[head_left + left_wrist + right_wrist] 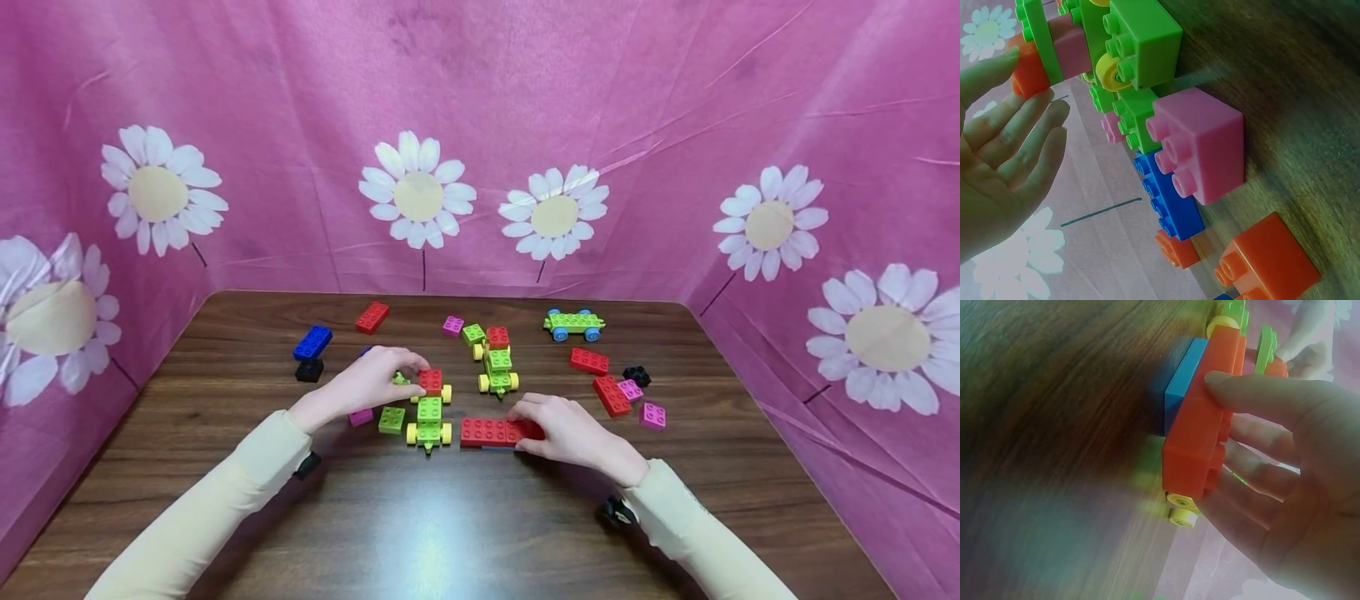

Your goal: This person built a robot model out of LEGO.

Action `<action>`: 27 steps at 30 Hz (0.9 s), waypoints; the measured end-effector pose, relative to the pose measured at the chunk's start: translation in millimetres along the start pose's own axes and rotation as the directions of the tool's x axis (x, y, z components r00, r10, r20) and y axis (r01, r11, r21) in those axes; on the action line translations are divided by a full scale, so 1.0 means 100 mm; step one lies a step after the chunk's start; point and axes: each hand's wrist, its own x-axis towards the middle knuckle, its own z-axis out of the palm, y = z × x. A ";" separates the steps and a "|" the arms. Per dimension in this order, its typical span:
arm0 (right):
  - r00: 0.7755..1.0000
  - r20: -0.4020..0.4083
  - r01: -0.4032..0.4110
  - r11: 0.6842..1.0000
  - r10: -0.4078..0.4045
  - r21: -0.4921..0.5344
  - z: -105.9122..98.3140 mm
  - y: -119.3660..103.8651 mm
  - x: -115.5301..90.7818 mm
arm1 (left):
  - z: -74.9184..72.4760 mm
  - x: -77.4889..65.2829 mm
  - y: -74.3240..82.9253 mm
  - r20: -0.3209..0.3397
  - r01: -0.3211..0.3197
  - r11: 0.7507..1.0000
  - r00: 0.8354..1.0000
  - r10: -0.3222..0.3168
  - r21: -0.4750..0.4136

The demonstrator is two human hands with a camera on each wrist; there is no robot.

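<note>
Finger and thumb of my left hand [371,382] pinch a red brick [1030,70] atop a small toy car [429,423] with a lime-green base and yellow wheels. Under that brick, the left wrist view shows a green plate [1040,40] and a pink brick [1071,47]. My right hand [562,427] grips the right end of a row of red bricks [482,432], thumb on the near side and fingers on the far side. Beneath the row sits a blue brick [1185,381], mostly hidden in the head view.
Behind stands another green car [499,373] with yellow wheels; a green base [574,323] with blue wheels is at the back right. Loose bricks lie to both sides, among them a blue brick [312,342], a green brick [392,420] and a red brick [612,396].
</note>
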 end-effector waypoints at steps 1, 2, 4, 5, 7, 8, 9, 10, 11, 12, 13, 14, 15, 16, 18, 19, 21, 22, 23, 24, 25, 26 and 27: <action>1.000 0.000 0.001 1.000 -0.001 -0.002 0.00 0.00 0.00 | 0.00 0.00 -0.01 0.002 -0.001 1.000 1.000 0.001 -0.001; 1.000 -0.001 0.002 1.000 -0.002 -0.004 0.00 0.00 0.00 | 0.01 0.00 -0.01 0.005 -0.001 1.000 1.000 0.001 -0.002; 1.000 -0.002 0.004 1.000 -0.004 -0.009 0.00 0.01 0.00 | 0.01 -0.01 -0.01 0.008 0.000 1.000 1.000 0.000 -0.004; 1.000 -0.001 0.004 1.000 -0.004 -0.012 0.00 0.01 0.00 | 0.01 -0.01 -0.01 0.010 0.000 1.000 1.000 0.000 -0.005; 1.000 0.003 0.005 1.000 -0.005 -0.010 0.00 0.01 0.00 | 0.01 -0.02 -0.01 0.012 -0.001 1.000 1.000 0.001 -0.008; 1.000 0.006 0.006 1.000 -0.006 -0.010 -0.01 0.01 -0.01 | 0.01 -0.02 -0.01 0.012 -0.001 1.000 1.000 0.001 -0.010; 1.000 0.008 0.005 1.000 -0.005 -0.007 -0.01 0.02 -0.01 | 0.02 -0.02 -0.01 0.012 -0.004 1.000 1.000 0.004 -0.012; 1.000 0.009 0.004 1.000 -0.004 -0.004 -0.02 0.02 -0.02 | 0.02 -0.02 -0.01 0.012 -0.005 1.000 1.000 0.006 -0.013; 1.000 0.009 0.003 1.000 -0.003 -0.001 -0.03 0.02 -0.02 | 0.02 -0.02 -0.01 0.011 -0.007 1.000 1.000 0.007 -0.014; 1.000 0.007 0.002 1.000 -0.002 0.002 -0.04 0.02 -0.02 | 0.02 -0.03 0.00 0.010 -0.006 1.000 1.000 0.006 -0.014; 1.000 0.004 0.002 1.000 -0.002 0.002 -0.05 0.02 -0.03 | 0.01 -0.03 0.00 0.010 -0.005 1.000 1.000 0.005 -0.015; 1.000 0.000 0.003 1.000 -0.003 0.002 -0.06 0.03 -0.03 | 0.01 -0.04 0.01 0.010 -0.003 1.000 1.000 0.003 -0.016; 1.000 -0.007 0.004 1.000 -0.004 0.000 -0.07 0.02 -0.03 | 0.01 -0.04 0.01 0.009 -0.002 1.000 1.000 0.002 -0.016; 1.000 -0.015 0.005 1.000 -0.005 -0.004 -0.08 0.03 -0.03 | 0.01 -0.04 0.01 0.009 -0.001 1.000 1.000 0.001 -0.017; 1.000 -0.030 0.008 1.000 -0.009 -0.011 -0.10 0.03 -0.04 | 0.02 -0.05 0.01 0.007 0.002 1.000 1.000 -0.001 -0.018; 0.999 -0.039 0.010 1.000 -0.010 -0.015 -0.11 0.03 -0.04 | 0.02 -0.05 0.01 0.007 0.000 1.000 1.000 0.000 -0.018; 0.998 -0.057 0.013 1.000 -0.014 -0.024 -0.13 0.04 -0.04 | 0.02 -0.05 0.01 0.005 -0.003 1.000 1.000 0.003 -0.015; 0.998 -0.065 0.015 1.000 -0.017 -0.027 -0.14 0.04 -0.04 | 0.02 -0.05 0.01 0.004 -0.002 1.000 1.000 0.002 -0.013; 0.997 -0.072 0.019 0.999 -0.022 -0.030 -0.15 0.04 -0.04 | 0.02 -0.05 0.01 0.003 -0.001 1.000 1.000 0.001 -0.012; 0.997 -0.078 0.024 0.999 -0.026 -0.034 -0.16 0.04 -0.04 | 0.03 -0.05 0.01 0.001 -0.001 1.000 1.000 0.001 -0.010; 0.996 -0.083 0.027 0.999 -0.030 -0.037 -0.17 0.04 -0.04 | 0.03 -0.06 0.02 0.000 -0.001 1.000 1.000 0.001 -0.009; 0.996 -0.088 0.031 0.999 -0.034 -0.039 -0.18 0.04 -0.04 | 0.03 -0.06 0.02 -0.001 -0.002 1.000 1.000 0.002 -0.009; 0.995 -0.094 0.034 0.999 -0.037 -0.037 -0.19 0.03 -0.05 | 0.03 -0.06 0.02 -0.003 -0.001 1.000 1.000 0.001 -0.010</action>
